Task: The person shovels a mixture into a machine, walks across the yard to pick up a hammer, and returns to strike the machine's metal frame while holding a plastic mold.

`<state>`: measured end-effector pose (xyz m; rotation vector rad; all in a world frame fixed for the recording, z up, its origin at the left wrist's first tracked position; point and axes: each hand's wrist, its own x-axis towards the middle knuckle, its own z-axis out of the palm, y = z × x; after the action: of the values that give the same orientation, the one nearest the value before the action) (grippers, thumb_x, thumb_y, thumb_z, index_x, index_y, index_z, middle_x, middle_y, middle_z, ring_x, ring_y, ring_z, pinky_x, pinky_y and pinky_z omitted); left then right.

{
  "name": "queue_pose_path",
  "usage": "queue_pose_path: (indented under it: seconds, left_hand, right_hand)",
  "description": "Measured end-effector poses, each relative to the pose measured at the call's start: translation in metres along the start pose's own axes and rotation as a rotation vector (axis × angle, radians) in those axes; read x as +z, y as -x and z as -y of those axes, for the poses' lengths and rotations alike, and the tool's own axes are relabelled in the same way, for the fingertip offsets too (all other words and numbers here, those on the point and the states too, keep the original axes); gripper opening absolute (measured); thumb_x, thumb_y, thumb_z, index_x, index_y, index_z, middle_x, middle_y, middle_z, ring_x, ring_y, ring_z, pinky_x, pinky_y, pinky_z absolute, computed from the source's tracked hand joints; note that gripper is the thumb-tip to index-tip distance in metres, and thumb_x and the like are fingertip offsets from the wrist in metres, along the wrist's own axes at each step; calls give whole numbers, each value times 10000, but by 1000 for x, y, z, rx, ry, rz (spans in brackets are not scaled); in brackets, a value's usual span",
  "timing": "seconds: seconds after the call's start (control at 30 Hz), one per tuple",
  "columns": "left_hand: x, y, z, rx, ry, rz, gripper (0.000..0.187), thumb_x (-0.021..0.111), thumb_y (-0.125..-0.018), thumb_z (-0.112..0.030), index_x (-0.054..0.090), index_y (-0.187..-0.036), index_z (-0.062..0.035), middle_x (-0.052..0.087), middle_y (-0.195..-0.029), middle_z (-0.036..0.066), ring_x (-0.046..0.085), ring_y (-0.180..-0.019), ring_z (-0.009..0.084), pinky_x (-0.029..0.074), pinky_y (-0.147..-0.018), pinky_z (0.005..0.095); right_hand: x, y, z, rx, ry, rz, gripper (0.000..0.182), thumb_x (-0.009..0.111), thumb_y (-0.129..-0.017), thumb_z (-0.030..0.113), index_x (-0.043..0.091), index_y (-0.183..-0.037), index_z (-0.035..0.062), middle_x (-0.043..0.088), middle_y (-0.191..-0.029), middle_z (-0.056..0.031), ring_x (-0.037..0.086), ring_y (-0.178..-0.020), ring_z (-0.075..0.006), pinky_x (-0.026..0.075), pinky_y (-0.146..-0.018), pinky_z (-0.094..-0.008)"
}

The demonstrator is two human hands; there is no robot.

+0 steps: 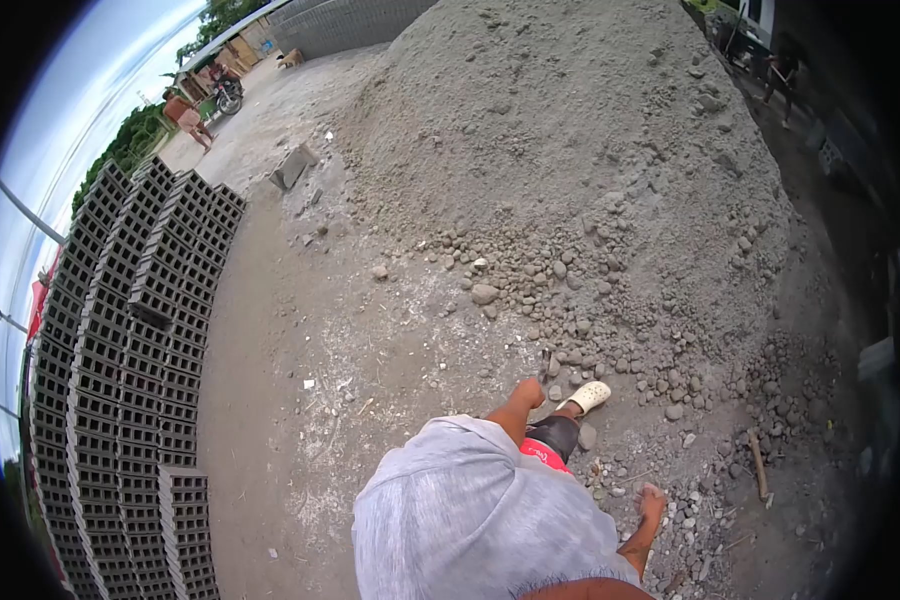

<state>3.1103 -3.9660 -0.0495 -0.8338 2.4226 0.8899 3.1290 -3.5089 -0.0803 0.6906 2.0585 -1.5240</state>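
My left hand is closed in front of my grey shirt. A small dark object sticks up beside its fingers, too small to make out. Lower and to the right, my right hand hangs over the gravel with fingers loosely bent and slightly apart; nothing shows in it. Between the hands, one foot in a cream clog is on the stony ground, below dark shorts with a red part.
A big gravel heap rises ahead, with loose stones at its foot. Stacked hollow blocks line the left side. A stick lies at right. One person is near a motorcycle; another person is at upper right.
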Motion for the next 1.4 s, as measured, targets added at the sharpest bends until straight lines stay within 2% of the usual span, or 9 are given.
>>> queue_pose_path:
  seconds: [0.17, 0.23, 0.3, 0.37, 0.4, 0.57, 0.73, 0.93, 1.4]
  left_hand:
    - [-11, -120, -153, 124, -115, 160, 315, 527, -737, -224, 622, -865, 47, 608, -877, 253, 581, -862, 408, 478, -740, 431]
    - [-16, -157, -212, 451, -295, 6, 277, 561, -711, -196, 618, -758, 71, 619, -744, 239, 628, -727, 363, 499, -611, 399]
    - [-31, -165, -305, 83, 222, 121, 179, 566, -708, -104, 612, -775, 55, 582, -628, 134, 552, -494, 203, 432, -445, 336]
    - [-50, -162, -400, 203, 535, 96, 272, 575, -759, -117, 579, -982, 39, 478, -583, 32, 437, -439, 125, 336, -375, 260]
    - [-16, -247, -394, 559, 453, 35, 330, 549, -795, -128, 517, -1047, 82, 569, -692, 69, 478, -479, 144, 398, -445, 306]
    - [-71, -175, -637, 897, 817, -169, 447, 577, -836, -163, 414, -1212, 14, 504, -658, 35, 453, -493, 92, 364, -444, 235]
    - [-76, -164, -861, 1108, 1111, 91, 328, 559, -839, -131, 482, -1130, -1, 448, -596, 9, 421, -457, 83, 351, -409, 221]
    - [-19, -156, -1042, 1152, 1557, 390, 174, 426, -884, -144, 538, -889, -10, 284, -462, -33, 245, -349, 70, 280, -344, 234]
    - [168, -213, -1401, 1459, 1610, 634, 230, 362, -894, -160, 525, -833, -9, 346, -497, 4, 309, -393, 104, 310, -398, 277]
  right_hand:
    - [-51, 6, -21, 412, -101, -235, 233, 496, -834, 132, 586, -1025, 31, 621, -763, -96, 606, -570, -213, 459, -424, -300]
    - [-61, 22, 10, 492, -255, -334, 238, 522, -832, 143, 585, -1021, 12, 624, -767, -92, 602, -546, -205, 435, -394, -289]
    - [-78, 30, 7, 388, -340, -503, 242, 528, -829, 150, 593, -1004, -4, 635, -763, -100, 621, -543, -201, 447, -411, -281]
    - [-90, 46, 56, 421, -338, -670, 259, 545, -820, 158, 588, -994, -29, 641, -781, -112, 633, -582, -210, 469, -444, -292]
    - [-94, 34, 22, 393, -530, -681, 262, 585, -811, 188, 599, -997, 3, 634, -815, -110, 625, -730, -237, 487, -629, -389]
    - [-103, -6, 1, 659, -629, -605, 289, 534, -841, 217, 555, -1086, 66, 639, -878, -101, 621, -739, -256, 471, -654, -397]
    - [-140, -78, 2, 858, -920, -536, 239, 556, -823, 237, 587, -982, 62, 630, -874, -103, 625, -729, -273, 486, -639, -422]
    - [-357, -194, 121, 619, -679, -693, 259, 607, -783, 188, 621, -985, 26, 626, -713, -106, 580, -537, -207, 479, -483, -346]
    - [-851, -460, 376, -147, -282, -671, 306, 524, -859, 164, 560, -1100, -21, 629, -948, -131, 625, -782, -187, 493, -643, -288]
